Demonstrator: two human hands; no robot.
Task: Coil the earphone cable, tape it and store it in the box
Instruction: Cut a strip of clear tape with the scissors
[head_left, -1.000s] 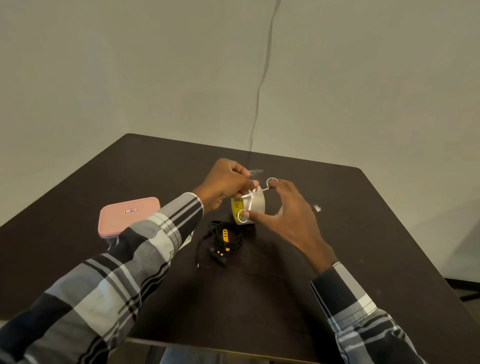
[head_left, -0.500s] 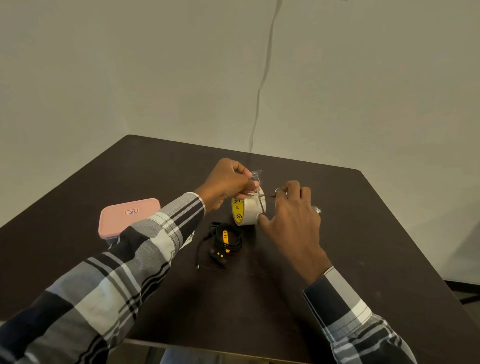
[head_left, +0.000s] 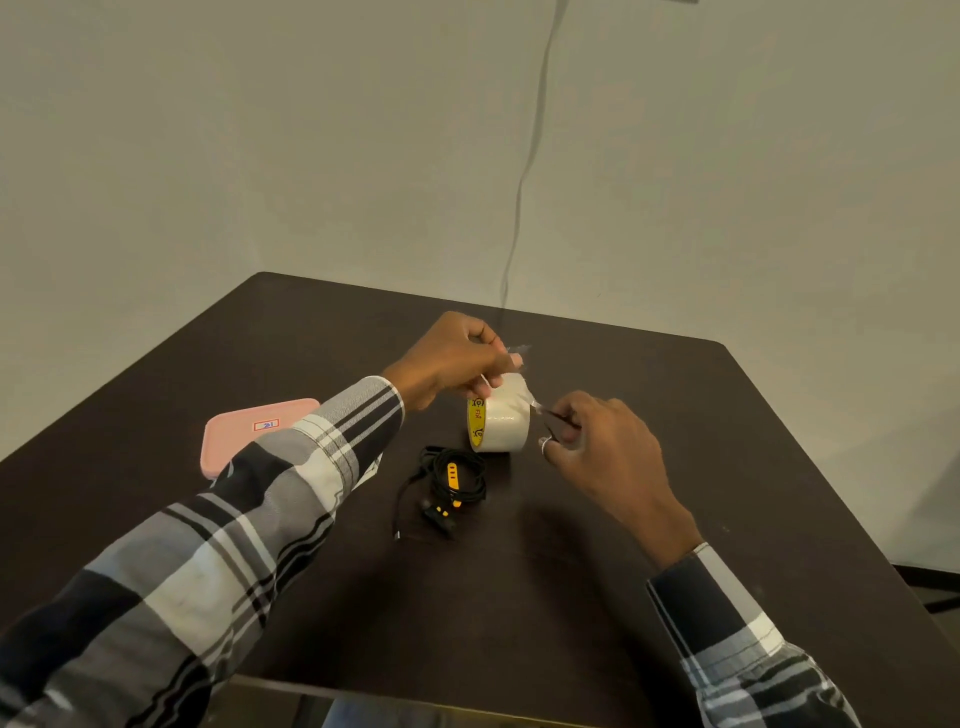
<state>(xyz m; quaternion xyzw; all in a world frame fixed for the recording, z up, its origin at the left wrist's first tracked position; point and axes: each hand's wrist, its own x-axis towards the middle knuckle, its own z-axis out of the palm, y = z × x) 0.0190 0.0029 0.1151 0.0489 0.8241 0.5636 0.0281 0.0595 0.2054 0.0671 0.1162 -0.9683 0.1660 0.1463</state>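
A strip of clear tape (head_left: 519, 353) is being pinched between the thumb and fingers of the left hand (head_left: 452, 361), held up just above the roll (head_left: 501, 421). The roll is being kept on its edge on the dark table (head_left: 597, 597), its yellow core facing left. Small scissors (head_left: 553, 423) are being gripped in the curled fingers of the right hand (head_left: 605, 447), just right of the roll, with the blades being pointed at the tape where it leaves the roll; whether the blades are closed cannot be told. The earphones (head_left: 452, 483) are being left coiled on the table just in front of the roll, black with orange parts, one loose end trailing toward the near side, touched by neither hand. The pink box (head_left: 244, 436) is being partly hidden behind the left plaid sleeve (head_left: 291, 493), lid on, well to the left of the coil.
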